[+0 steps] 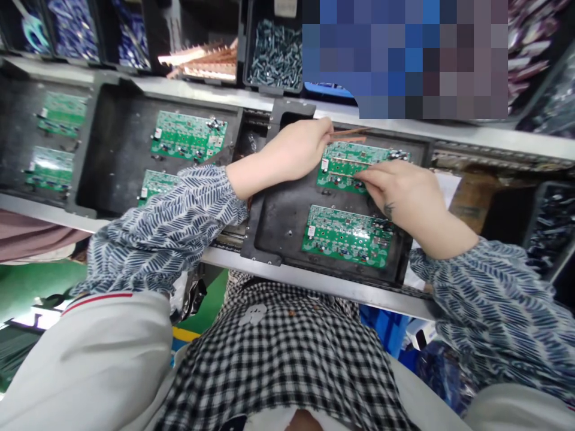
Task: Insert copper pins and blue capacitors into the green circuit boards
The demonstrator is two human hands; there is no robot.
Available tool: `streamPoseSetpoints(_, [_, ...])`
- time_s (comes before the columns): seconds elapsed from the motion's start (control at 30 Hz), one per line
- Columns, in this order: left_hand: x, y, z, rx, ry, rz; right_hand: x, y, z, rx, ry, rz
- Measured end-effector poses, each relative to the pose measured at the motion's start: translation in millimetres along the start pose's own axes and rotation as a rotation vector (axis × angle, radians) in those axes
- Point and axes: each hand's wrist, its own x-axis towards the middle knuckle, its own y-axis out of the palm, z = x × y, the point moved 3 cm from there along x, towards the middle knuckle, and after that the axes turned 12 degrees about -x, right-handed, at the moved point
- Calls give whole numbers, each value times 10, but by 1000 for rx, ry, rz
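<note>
The left hand (305, 146) is pinching thin copper-coloured metal strips (353, 133), while the right hand (406, 193) is pinching one slim coppery strip (342, 174) over the upper green rectangular circuit board (359, 152) in a black rectangular tray (287, 212).

There was the left hand (305, 146), gripping slim copper-coloured strips (350, 136) near the far edge of a green rectangular circuit board (336, 168)! Over that board, the right hand (408, 191) pinched a thin metallic strip (342, 175); nearer, a second green circuit board (345, 235) lay in the same shallow black tray (283, 221).
</note>
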Motion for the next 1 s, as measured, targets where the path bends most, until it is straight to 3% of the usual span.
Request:
streamPoseSetpoints(0.17, [-50, -67, -36, -24, -11, -40, 36, -9, 30, 8, -15, 42])
streamPoseSetpoints(0.27, [-84, -86, -89, -28, -29, -48, 95, -211, 115, 18, 26, 5])
streamPoseSetpoints(0.4, [-178, 16, -295, -21, 33, -62, 123, -602, 302, 30, 237, -176])
streamPoseSetpoints(0.5, [-306, 181, -481, -16, 140, 40, 56, -718, 456, 7, 219, -121])
streamPoseSetpoints(0.63, [-480, 287, -527, -16, 194, 202, -234, -630, 549, 38, 121, -110])
streamPoseSetpoints(0.8, [-580, 178, -366, -153, 104, 258, -645, -317, 678, 66, 17, -52])
streamPoseSetpoints(1.0, [-619, 136, -311, -376, -27, 278, -782, -177, 766, -3, 14, -9])
